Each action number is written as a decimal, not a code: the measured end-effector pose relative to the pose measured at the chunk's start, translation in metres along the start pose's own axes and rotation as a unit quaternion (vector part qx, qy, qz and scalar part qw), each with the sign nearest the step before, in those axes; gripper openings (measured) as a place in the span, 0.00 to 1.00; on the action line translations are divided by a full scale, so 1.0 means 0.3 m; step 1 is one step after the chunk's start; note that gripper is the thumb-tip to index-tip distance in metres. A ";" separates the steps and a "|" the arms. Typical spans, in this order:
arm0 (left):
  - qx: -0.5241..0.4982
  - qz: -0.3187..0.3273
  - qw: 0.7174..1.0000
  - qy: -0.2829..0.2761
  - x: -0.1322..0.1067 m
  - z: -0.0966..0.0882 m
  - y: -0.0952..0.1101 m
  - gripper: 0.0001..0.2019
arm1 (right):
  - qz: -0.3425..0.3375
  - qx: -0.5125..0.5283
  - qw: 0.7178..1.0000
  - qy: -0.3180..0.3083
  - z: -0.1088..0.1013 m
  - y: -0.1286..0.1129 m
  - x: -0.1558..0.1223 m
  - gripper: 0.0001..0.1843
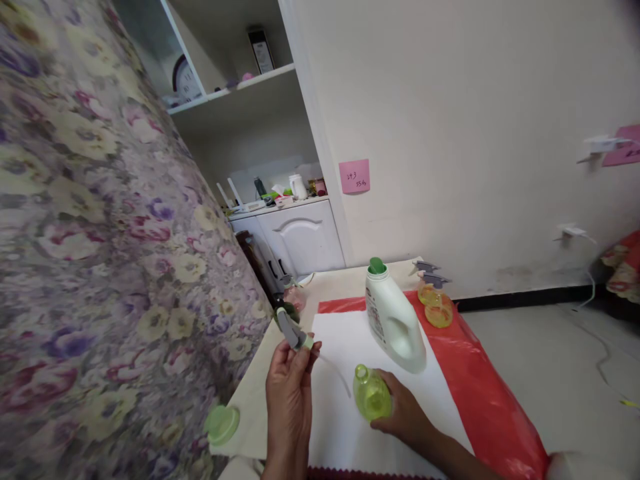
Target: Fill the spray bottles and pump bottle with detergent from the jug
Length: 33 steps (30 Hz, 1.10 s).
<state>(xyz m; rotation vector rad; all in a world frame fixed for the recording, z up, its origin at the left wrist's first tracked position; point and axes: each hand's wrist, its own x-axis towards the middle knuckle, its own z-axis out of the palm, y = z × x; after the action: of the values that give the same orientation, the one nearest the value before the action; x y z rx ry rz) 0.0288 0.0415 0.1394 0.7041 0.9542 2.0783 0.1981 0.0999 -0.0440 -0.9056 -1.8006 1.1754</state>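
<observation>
Between the fingers of my left hand [290,383] is a grey spray nozzle [294,333] with a pale green collar, its thin clear dip tube curving down to the right. My right hand [400,407] is wrapped round a yellow-green spray bottle [371,395], whose open neck points up and slightly left. The tube's end hangs just left of the bottle, outside it. Behind them a large pale green detergent jug [393,320] stands upright on the white sheet [335,427], its green mouth uncapped. A green cap [221,425] lies at the table's left edge.
Two spray bottles with yellow liquid [438,310] stand at the back right on the red plastic sheet [480,373]. A pinkish spray bottle [294,295] is at the back left. A floral curtain [125,267] borders the left side; a wall [450,133] rises behind.
</observation>
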 end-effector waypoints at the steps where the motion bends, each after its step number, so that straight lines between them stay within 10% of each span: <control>1: 0.006 0.013 1.000 -0.001 -0.009 0.020 0.009 0.18 | 0.001 -0.004 1.000 -0.005 0.000 -0.006 -0.009 0.46; 11: 0.059 0.038 0.997 0.011 -0.071 0.095 -0.024 0.17 | -0.003 -0.014 0.999 -0.035 -0.008 -0.053 -0.056 0.51; 33: 0.204 -0.091 0.973 -0.057 -0.175 -0.012 -0.206 0.18 | -0.033 -0.010 0.999 -0.008 -0.050 -0.145 -0.088 0.44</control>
<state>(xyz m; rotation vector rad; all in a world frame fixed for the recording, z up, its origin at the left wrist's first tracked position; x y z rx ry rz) 0.0808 0.0267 0.0789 0.8957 1.3435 1.6788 0.2169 0.0689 -0.0052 -0.8438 -1.8436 1.1285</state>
